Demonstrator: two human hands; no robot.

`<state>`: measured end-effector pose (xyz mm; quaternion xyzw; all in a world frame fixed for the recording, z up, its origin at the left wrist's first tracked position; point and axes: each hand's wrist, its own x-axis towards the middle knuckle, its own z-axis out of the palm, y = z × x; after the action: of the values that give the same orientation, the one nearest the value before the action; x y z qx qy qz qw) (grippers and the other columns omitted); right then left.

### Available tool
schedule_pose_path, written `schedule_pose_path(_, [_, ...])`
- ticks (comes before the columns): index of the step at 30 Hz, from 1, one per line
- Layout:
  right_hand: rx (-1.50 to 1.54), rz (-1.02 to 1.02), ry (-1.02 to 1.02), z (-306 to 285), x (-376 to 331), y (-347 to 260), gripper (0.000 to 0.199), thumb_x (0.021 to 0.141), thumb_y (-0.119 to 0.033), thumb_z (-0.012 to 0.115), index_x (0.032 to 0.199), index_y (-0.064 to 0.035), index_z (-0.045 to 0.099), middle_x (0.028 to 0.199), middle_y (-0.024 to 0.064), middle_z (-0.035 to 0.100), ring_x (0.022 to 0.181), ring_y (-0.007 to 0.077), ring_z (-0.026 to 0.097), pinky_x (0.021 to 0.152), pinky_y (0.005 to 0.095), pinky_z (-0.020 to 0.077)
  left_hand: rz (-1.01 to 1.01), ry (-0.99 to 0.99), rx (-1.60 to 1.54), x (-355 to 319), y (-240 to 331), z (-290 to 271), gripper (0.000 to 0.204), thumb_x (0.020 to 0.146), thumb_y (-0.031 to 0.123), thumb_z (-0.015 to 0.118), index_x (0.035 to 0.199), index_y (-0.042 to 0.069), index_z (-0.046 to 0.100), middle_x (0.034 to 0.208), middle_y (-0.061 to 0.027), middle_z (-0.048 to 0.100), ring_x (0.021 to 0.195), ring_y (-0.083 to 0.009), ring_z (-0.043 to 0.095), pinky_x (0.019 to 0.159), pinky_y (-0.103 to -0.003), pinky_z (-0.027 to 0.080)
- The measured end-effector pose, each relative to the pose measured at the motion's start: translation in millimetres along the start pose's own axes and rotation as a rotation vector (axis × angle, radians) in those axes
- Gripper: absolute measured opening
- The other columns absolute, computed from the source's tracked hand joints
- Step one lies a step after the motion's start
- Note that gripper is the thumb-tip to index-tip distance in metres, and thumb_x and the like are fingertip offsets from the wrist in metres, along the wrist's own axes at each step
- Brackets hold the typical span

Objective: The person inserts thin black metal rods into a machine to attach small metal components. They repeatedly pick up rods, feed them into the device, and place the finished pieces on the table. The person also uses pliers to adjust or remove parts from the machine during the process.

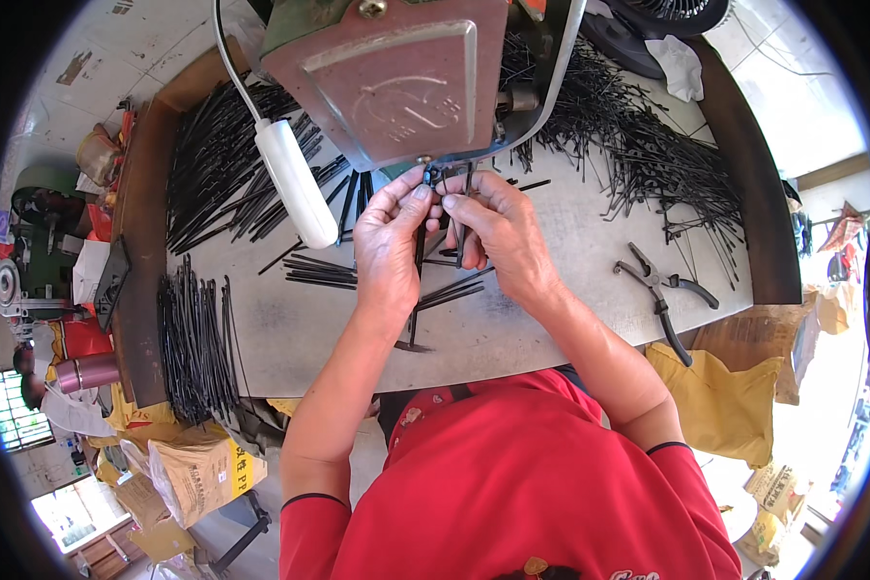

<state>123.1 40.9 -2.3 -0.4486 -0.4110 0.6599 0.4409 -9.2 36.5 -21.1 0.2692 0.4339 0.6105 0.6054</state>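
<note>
Below the machine head (396, 87), with its reddish-brown front panel, my two hands meet at the work point. My left hand (385, 251) is closed, thumb and fingers pinching a thin black rod (419, 249) that runs down toward the table's front. Close beside it, my right hand (514, 240) is closed around a second dark, narrow piece (460, 237); its exact kind is partly hidden by the fingers. Both upper ends reach up to the machine's lower edge. Small bundles of black rods (321, 272) lie on the metal tabletop (512, 333) around my hands.
A white tube-shaped lamp (295, 184) hangs left of my hands. Larger rod piles lie at the far left (227, 164), near left (195, 338) and far right (648, 155). Pliers (655, 285) rest open at the right. Raised brown side boards (145, 261) edge the table.
</note>
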Motion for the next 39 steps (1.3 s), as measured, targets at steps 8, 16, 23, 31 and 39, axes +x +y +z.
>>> schedule_pose_path(8, [-0.049,-0.023,0.007,1,1,1,0.018,0.089,-0.015,0.055,0.099,-0.0002,0.058,0.066,0.005,0.059,0.042,0.0066,0.049,0.037,0.0204,0.0339,0.034,-0.001,-0.024,-2,-4,0,0.028,0.091,0.003,0.059,0.116,-0.006,0.055,0.092,-0.0062,0.063,0.074,-0.0076,0.057,0.066,-0.019,0.048])
schedule_pose_path(16, [-0.307,-0.062,-0.018,-1,4,-2,0.017,0.089,-0.013,0.054,0.095,0.0025,0.055,0.065,0.0069,0.061,0.043,0.0097,0.052,0.039,0.0235,0.0414,-0.115,-0.08,0.091,8,16,-9,0.025,0.09,0.005,0.059,0.114,-0.002,0.056,0.085,-0.006,0.064,0.065,-0.0085,0.057,0.058,-0.02,0.049])
schedule_pose_path(23, [-0.247,-0.121,0.019,5,1,0,0.016,0.089,-0.011,0.052,0.095,0.0036,0.056,0.065,0.0071,0.061,0.047,0.0089,0.052,0.04,0.024,0.0429,-0.1,-0.083,0.049,5,12,-7,0.025,0.09,0.005,0.059,0.113,-0.002,0.056,0.083,-0.0059,0.062,0.064,-0.0087,0.056,0.057,-0.02,0.047])
schedule_pose_path(31, [-0.216,-0.106,0.017,5,1,-1,0.019,0.092,-0.015,0.053,0.102,0.0008,0.058,0.066,0.0037,0.058,0.044,0.0056,0.048,0.04,0.0198,0.0381,-0.092,-0.069,0.072,4,14,-4,0.024,0.091,0.005,0.058,0.113,-0.003,0.055,0.082,-0.006,0.064,0.062,-0.0071,0.057,0.056,-0.019,0.05])
schedule_pose_path(39, [-0.209,-0.078,0.028,5,0,-6,0.017,0.09,-0.011,0.052,0.096,0.0043,0.057,0.067,0.0062,0.061,0.049,0.0077,0.053,0.041,0.0226,0.0444,-0.066,-0.065,0.06,3,9,-5,0.026,0.092,0.006,0.058,0.116,-0.004,0.054,0.085,-0.0066,0.064,0.064,-0.0071,0.057,0.057,-0.019,0.05])
